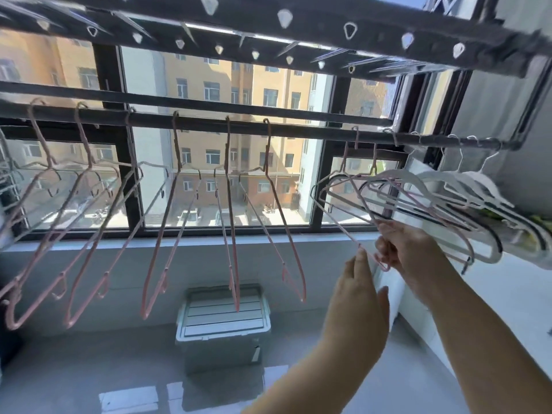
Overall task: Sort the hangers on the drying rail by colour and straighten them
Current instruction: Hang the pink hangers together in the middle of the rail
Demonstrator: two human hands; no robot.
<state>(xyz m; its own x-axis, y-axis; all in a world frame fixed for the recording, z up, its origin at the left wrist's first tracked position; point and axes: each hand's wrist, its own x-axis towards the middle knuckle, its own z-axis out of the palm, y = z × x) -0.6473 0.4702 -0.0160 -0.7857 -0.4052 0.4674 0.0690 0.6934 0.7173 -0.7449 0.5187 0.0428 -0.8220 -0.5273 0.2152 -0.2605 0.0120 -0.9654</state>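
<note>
right hand (409, 249) grips the lower corner of a pink hanger (343, 227) at the right of the frame, fingers curled round the wire. left hand (357, 289) rises just beside it with fingers nearly straight, one fingertip touching the same hanger's bottom bar and holding nothing.

the step in hand looks like pulling this pink hanger out of the mixed bunch at the right end of the rail (298, 128). it can then join its own colour further left. the next move probably calls for unhooking it, or sliding its hook along the rail, without dragging its neighbours (they overlap closely, so a snag seems likely). the left hand could steady the bar meanwhile.

the rail runs across the middle of the frame in front of the window. from the left edge to the centre hang the pink hangers (234, 234), well spaced but swung at different angles, so straightening is not yet done. at the right the held hanger is bunched with white hangers (433, 178) and dark hangers (370, 184), all tilted and crossing. how many are in the bunch i cannot tell.
</note>
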